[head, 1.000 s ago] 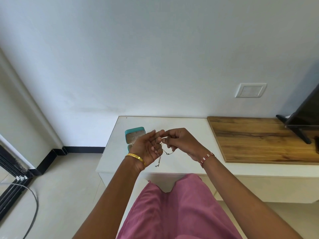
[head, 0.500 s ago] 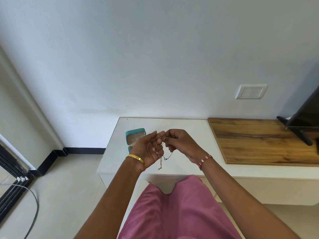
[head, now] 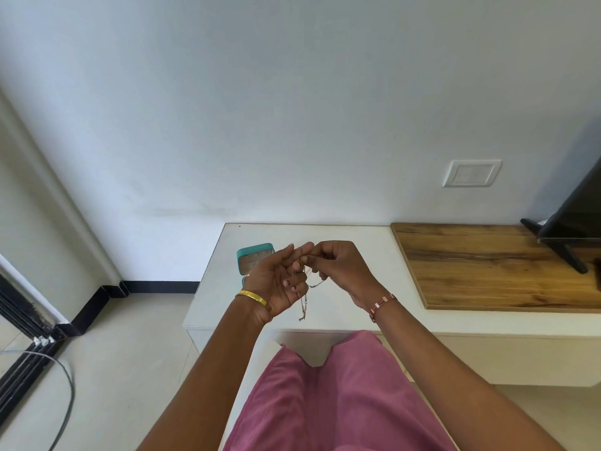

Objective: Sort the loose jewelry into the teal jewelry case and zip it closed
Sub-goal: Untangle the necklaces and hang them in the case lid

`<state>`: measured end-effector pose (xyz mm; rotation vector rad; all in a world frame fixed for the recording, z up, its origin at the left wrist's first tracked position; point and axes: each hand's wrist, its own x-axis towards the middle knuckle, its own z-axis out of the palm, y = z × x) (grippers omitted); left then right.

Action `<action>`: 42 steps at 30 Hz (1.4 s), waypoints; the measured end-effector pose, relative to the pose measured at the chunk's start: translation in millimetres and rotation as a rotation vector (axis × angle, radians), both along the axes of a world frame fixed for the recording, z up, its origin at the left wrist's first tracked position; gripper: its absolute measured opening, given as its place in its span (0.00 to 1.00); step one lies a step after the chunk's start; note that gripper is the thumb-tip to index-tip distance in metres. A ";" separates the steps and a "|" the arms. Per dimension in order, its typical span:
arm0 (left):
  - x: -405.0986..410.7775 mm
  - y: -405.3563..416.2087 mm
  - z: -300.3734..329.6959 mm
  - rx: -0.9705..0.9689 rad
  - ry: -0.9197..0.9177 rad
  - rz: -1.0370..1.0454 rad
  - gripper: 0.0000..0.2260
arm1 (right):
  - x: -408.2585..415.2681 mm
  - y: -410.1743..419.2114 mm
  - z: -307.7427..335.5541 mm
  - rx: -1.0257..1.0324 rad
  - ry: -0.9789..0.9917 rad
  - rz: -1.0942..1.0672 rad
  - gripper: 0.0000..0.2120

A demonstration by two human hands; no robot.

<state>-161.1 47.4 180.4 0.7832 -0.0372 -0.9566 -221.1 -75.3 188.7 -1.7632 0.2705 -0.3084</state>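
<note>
Over cabinet [head: 328,317]: hands, thin chain [head: 304,304].

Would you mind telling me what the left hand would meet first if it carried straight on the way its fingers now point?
The left hand points up and rightward; its fingertips already meet the right hand at the thin chain pinched between them, so probably that hand first, though depth is unclear.

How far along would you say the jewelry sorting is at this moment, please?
Done: the teal jewelry case stands open on the white cabinet top, its contents mostly hidden behind the left hand. In hand: the left hand and right hand pinch a thin chain, whose end dangles between them above the cabinet. Left: laying the chain in the case and zipping it closed. No other loose pieces show.
</note>
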 end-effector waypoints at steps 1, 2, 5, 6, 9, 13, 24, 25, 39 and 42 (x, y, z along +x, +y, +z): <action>-0.5 -0.5 -0.2 0.000 -0.003 -0.001 0.17 | 0.0 0.4 0.0 -0.010 -0.002 -0.008 0.07; -0.9 -1.1 -0.4 0.000 -0.004 0.000 0.16 | -0.1 0.9 0.4 -0.021 -0.003 -0.011 0.06; -0.1 -0.7 -2.7 0.019 0.001 0.034 0.13 | -0.6 0.0 2.0 -0.040 0.001 -0.012 0.06; 0.8 0.2 -3.8 0.034 -0.004 0.047 0.12 | -1.0 -1.1 3.1 -0.046 0.006 -0.004 0.07; 3.8 3.6 -8.1 0.122 -0.064 0.060 0.09 | -2.5 -6.7 8.8 -0.059 0.052 0.038 0.08; 8.1 3.8 -15.7 0.293 -0.190 0.093 0.08 | 0.5 -12.8 18.0 0.015 0.080 0.097 0.12; -2.3 -9.3 -3.0 0.504 -0.739 0.171 0.05 | 5.6 -12.7 26.9 -0.093 0.138 0.138 0.09; -2.3 -9.4 -2.1 0.531 -0.785 0.168 0.05 | 5.1 -13.5 26.6 -0.107 0.137 0.131 0.08; 2.8 -4.0 6.3 0.086 -0.304 0.275 0.12 | -1.8 -18.0 2.3 0.309 0.111 0.163 0.12; 3.0 -3.3 6.8 -0.042 -0.122 0.262 0.14 | -3.2 -14.1 -1.4 0.396 0.080 0.206 0.11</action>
